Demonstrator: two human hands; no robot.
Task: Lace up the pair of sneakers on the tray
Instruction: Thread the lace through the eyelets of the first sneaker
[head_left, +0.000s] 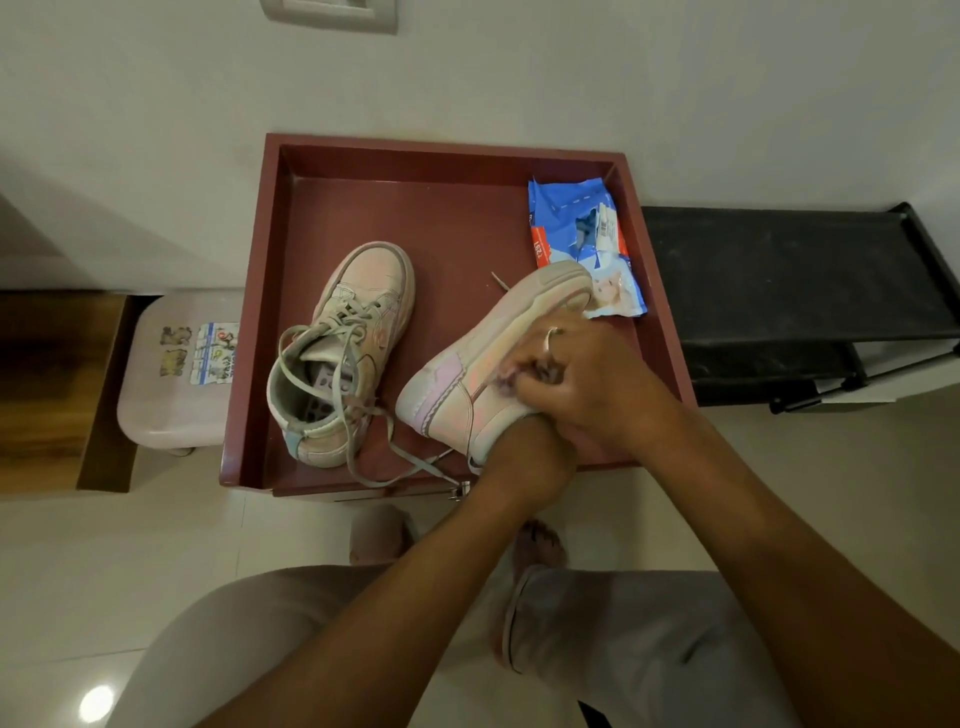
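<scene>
On the dark red tray (441, 218), near-right quarter: held sneaker (467, 374), pale pink, tipped onto its side, toe toward the far right corner and resting against a blue wipes packet (582, 244). Right hand (587, 374), ring on one finger: fingers curled tight against the upper at the eyelet row in a pinching hold; whether a lace lies between them is hidden. Left hand (535, 436): reaches in beneath the right at the shoe's collar; its fingers are covered, so their grip cannot be told. One thin lace end (498, 280) shows just beyond the toe side. Left half of tray: laced sneaker (343, 353), upright, loosely threaded, its grey laces (395, 467) trailing over the near rim. Handling, by judgement: light item; thick sole and heel likely stiff, upper soft and yielding under a pinch. Best steadied at heel or sole, leaving the eyelets free. Lace limp throughout; take it at the tip for threading. Trailing ends may snag on the rim.
</scene>
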